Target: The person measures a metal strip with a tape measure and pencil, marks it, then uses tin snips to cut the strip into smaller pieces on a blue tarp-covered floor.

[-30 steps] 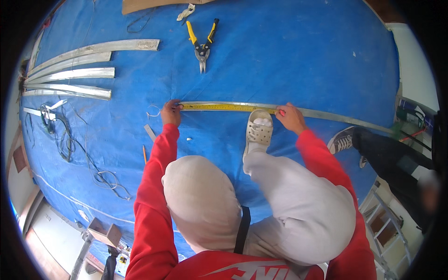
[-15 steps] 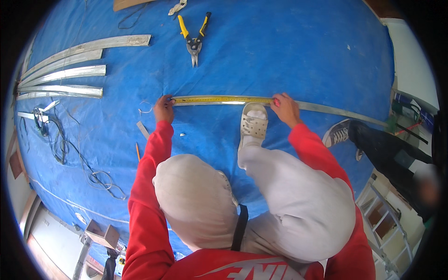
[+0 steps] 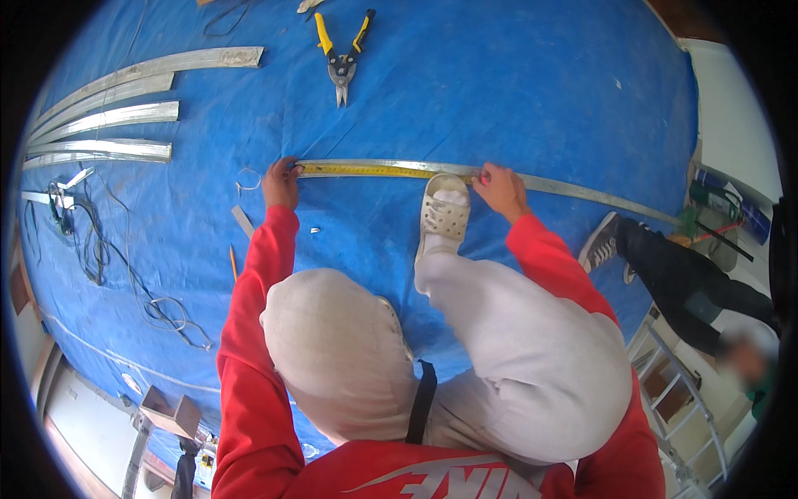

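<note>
Left of centre on the wrinkled blue sheet [image 3: 565, 100]: one orange pencil [image 3: 233, 263]. Mid-sheet: one yellow tape measure [image 3: 366, 171], left hand [image 3: 281, 185] pinching its left end, right hand [image 3: 504, 190] clasping its right, along one long metal strip [image 3: 573, 190] running toward the right edge. Beyond, amid broad sheeting: one pair yellow-handled snips [image 3: 340, 62]; toward the left edge, at least four ridged lengths [image 3: 137, 113].

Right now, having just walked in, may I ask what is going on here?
A person holds a yellow measuring tape stretched along a metal strip on a blue tarp. The left hand grips it at the strip's left end; the right hand grips it farther along, past one shoe. Snips lie beyond with handles spread. Another person is to the right.
</note>
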Tool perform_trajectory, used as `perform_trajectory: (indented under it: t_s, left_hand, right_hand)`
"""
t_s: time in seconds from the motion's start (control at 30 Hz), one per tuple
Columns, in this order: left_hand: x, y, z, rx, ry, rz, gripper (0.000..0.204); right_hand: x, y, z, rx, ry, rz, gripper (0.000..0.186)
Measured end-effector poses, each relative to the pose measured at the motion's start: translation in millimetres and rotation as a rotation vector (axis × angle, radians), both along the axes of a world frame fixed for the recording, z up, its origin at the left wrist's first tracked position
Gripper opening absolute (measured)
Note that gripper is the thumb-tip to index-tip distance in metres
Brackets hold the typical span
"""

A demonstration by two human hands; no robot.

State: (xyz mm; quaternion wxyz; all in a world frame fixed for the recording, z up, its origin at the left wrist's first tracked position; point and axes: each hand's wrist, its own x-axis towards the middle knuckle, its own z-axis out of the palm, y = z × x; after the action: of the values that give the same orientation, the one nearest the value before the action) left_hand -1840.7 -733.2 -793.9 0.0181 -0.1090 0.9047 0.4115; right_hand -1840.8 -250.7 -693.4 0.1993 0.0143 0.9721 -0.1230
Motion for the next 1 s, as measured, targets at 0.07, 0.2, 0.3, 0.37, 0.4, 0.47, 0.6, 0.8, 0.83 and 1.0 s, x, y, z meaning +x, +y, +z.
perform_trajectory:
  t_s: [0.07,0.2,0.3,0.37,0.4,0.47,0.6,0.8,0.83,1.0]
  left_hand:
    - [-1,-2,2,0.039,-0.051,0.016,0.027]
    - [-1,0,3,0.035,-0.055,0.045,0.027]
    - [-1,1,1,0.072,-0.046,0.067,0.026]
    - [-1,1,1,0.122,-0.074,0.099,0.026]
    - [-1,0,1,0.132,-0.060,0.097,0.026]
    - [-2,0,2,0.142,-0.091,0.100,0.026]
    - [-2,0,0,0.097,-0.083,0.070,0.026]
    - [1,0,-3,0.133,-0.107,0.104,0.026]
    - [0,-1,-3,0.111,-0.072,0.083,0.027]
    - [-9,-3,2,-0.041,-0.158,0.045,0.027]
  right_hand:
    - [-1,-1,-1,0.005,-0.003,-0.015,0.029]
    - [-4,-1,-5,0.035,0.042,-0.013,0.029]
    - [-8,-1,-5,0.053,0.047,-0.008,0.029]
    - [-11,-3,-3,0.053,0.035,-0.013,0.029]
    - [-13,-4,-2,0.050,0.027,-0.005,0.029]
    - [-15,-5,2,0.073,-0.001,0.004,0.029]
    - [-19,-5,4,0.101,-0.033,0.012,0.028]
    - [-13,-5,3,0.063,-0.027,0.074,0.026]
    - [-12,-4,4,0.050,-0.036,0.070,0.026]
    - [-12,-5,7,0.024,-0.032,0.051,0.024]
